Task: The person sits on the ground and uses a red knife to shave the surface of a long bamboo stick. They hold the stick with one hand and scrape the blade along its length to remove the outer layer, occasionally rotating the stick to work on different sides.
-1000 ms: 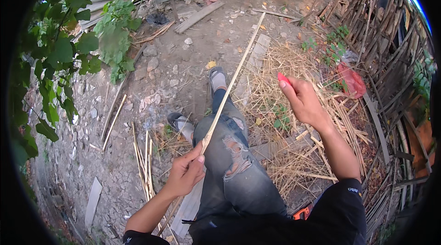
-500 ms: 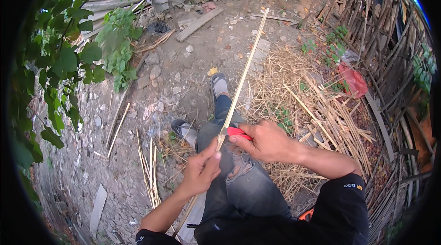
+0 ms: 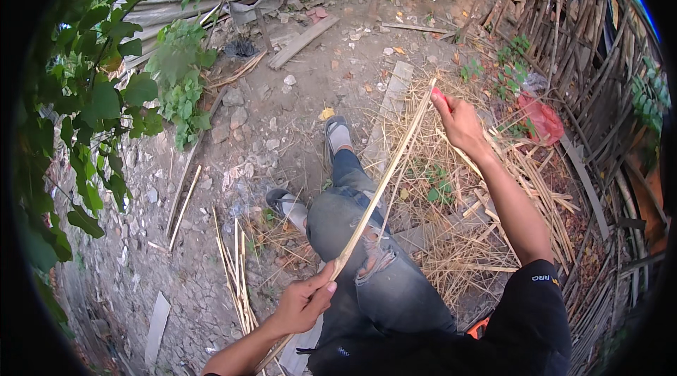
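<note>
Left hand (image 3: 305, 305): fingers closed round the pale strip (image 3: 383, 186), which slants over the torn jeans (image 3: 405, 288). Right hand (image 3: 462, 126): fingers gripping a red tool (image 3: 438, 95) at the strip's far end, beyond the jeans. We judge the step as paring; another stroke calls for a steady left hold. Stony ground (image 3: 282, 129); straw pile (image 3: 458, 256) right of the jeans, stick fence (image 3: 560, 31) farther right.

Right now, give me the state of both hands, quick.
Left hand: closed, holding the strip.
Right hand: closed, holding the red tool at the strip's far end.
</note>
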Available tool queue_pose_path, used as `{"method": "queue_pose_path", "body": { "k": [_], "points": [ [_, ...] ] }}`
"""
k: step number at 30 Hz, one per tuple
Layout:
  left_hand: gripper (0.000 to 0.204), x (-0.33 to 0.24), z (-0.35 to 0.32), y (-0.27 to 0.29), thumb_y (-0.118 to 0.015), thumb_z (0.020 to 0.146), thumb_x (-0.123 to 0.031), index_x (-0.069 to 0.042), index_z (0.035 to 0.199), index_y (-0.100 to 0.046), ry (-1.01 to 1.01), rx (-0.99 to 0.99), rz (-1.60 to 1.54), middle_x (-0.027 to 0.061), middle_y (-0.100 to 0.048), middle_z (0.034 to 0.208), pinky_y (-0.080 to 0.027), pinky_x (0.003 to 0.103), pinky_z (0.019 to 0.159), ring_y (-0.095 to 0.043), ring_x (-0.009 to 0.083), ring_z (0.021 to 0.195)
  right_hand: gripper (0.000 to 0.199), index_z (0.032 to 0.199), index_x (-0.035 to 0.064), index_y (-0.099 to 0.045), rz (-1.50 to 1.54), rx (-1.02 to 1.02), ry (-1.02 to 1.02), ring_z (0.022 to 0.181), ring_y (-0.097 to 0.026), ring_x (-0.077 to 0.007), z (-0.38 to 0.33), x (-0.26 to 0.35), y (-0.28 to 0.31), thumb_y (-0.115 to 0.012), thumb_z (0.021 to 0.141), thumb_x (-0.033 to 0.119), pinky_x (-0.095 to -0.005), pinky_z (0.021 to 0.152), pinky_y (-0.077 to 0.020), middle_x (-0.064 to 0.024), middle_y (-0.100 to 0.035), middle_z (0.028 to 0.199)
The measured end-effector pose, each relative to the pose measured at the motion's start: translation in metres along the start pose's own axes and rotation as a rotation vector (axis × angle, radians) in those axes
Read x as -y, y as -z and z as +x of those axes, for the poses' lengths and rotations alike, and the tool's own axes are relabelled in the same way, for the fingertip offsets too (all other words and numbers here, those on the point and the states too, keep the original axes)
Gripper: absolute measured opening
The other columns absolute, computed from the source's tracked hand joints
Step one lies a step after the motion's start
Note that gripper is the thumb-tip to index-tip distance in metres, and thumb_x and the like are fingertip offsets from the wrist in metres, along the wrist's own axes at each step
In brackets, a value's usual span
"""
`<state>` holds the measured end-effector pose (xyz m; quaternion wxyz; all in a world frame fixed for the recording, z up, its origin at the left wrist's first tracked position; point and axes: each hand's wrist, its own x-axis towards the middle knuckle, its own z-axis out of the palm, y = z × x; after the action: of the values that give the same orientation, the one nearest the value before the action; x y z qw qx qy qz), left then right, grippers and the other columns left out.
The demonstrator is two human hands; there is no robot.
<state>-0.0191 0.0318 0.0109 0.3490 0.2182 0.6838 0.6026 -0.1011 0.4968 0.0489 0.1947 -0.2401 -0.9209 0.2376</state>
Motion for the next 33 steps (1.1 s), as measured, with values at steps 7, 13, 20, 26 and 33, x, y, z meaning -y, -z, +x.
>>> {"method": "queue_pose_path", "body": {
  "k": [7, 13, 20, 26, 33],
  "points": [
    [0.048, 0.020, -0.038, 0.034, -0.050, 0.109, -0.010, -0.004, 0.156, -0.043, 0.000, 0.033, -0.089, -0.0042, -0.047, 0.069, -0.036, 0.022, 0.053, -0.040, 0.0031, 0.056, 0.080, 0.098, -0.0097, -0.067, 0.197, -0.536, -0.260, 0.077, -0.061, -0.0312, 0.077, -0.179, 0.071, -0.041, 0.103, 0.065, -0.0464, 0.080, -0.0467, -0.0193, -0.066, 0.077],
    [0.049, -0.024, 0.025, 0.016, -0.037, 0.113, -0.016, -0.005, 0.161, -0.032, -0.007, 0.099, -0.438, -0.0056, -0.027, 0.065, -0.027, 0.022, 0.047, -0.024, 0.0051, 0.050, 0.060, 0.076, 0.0008, -0.048, 0.410, -0.198, 0.113, 0.058, -0.034, -0.0087, 0.021, -0.039, 0.057, -0.048, 0.108, 0.052, -0.0320, 0.053, -0.0286, 0.0030, -0.034, 0.060],
    [0.049, -0.036, 0.049, -0.008, -0.036, 0.113, -0.024, -0.005, 0.159, -0.035, 0.031, 0.145, -0.596, -0.0050, -0.026, 0.063, -0.024, 0.023, 0.044, -0.021, 0.0045, 0.047, 0.048, 0.086, -0.0001, -0.064, 0.221, 0.458, 0.432, 0.059, -0.062, -0.0395, -0.111, 0.099, 0.040, -0.055, 0.104, 0.043, -0.0488, 0.059, -0.0481, -0.0216, -0.060, 0.062],
    [0.050, -0.041, 0.059, -0.022, -0.039, 0.113, -0.025, -0.005, 0.159, -0.035, 0.017, 0.123, -0.526, -0.0055, -0.026, 0.064, -0.023, 0.022, 0.044, -0.019, 0.0035, 0.047, 0.040, 0.088, 0.0024, -0.067, 0.218, 0.536, 0.515, 0.057, -0.063, -0.0429, -0.148, 0.106, 0.009, -0.059, 0.103, 0.039, -0.0494, 0.054, -0.0474, -0.0193, -0.059, 0.059],
    [0.049, -0.029, 0.062, -0.016, -0.039, 0.113, -0.022, -0.007, 0.160, -0.034, -0.011, 0.048, -0.460, -0.0060, -0.026, 0.067, -0.024, 0.022, 0.047, -0.020, 0.0041, 0.052, 0.053, 0.092, 0.0014, -0.069, 0.070, 0.477, 0.576, 0.066, -0.068, -0.0452, -0.122, 0.102, -0.005, -0.057, 0.102, 0.052, -0.0533, 0.061, -0.0526, -0.0223, -0.065, 0.064]
  ]
}}
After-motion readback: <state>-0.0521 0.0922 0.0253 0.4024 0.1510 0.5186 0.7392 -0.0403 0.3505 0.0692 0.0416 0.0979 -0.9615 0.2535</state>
